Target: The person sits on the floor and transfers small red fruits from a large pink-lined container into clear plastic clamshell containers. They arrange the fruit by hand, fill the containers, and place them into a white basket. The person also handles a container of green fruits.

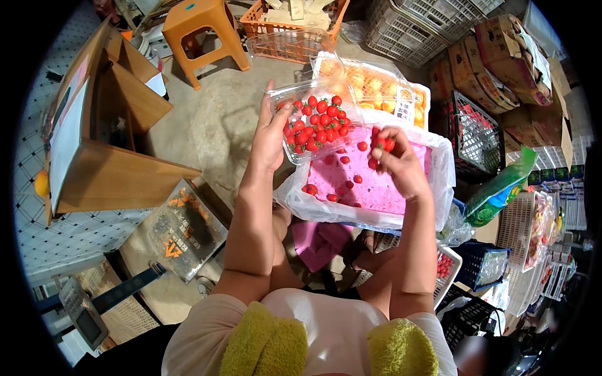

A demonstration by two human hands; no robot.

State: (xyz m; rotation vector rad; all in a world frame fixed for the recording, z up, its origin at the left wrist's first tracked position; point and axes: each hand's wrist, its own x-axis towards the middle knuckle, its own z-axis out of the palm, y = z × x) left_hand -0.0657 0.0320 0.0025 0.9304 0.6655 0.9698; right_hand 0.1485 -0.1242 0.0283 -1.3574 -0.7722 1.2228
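My left hand (271,131) grips the left side of a clear plastic punnet (323,144) heaped with red cherry tomatoes (321,122), its clear lid standing open at the back. Just right of it, my right hand (399,163) is closed round several more cherry tomatoes (385,143), above a crate lined with translucent plastic (442,191) and pink paper (382,194). Loose red tomatoes lie scattered on that paper. Behind the crate is a box of orange fruit (370,81) under a clear cover.
An orange stool (208,20), an orange basket (263,19) and a wooden cabinet (125,188) stand behind and left. A scale (88,313) is lower left. Stacked cartons (508,59), a black crate (473,135) and more baskets (480,266) crowd the right. Pink paper (316,244) lies below.
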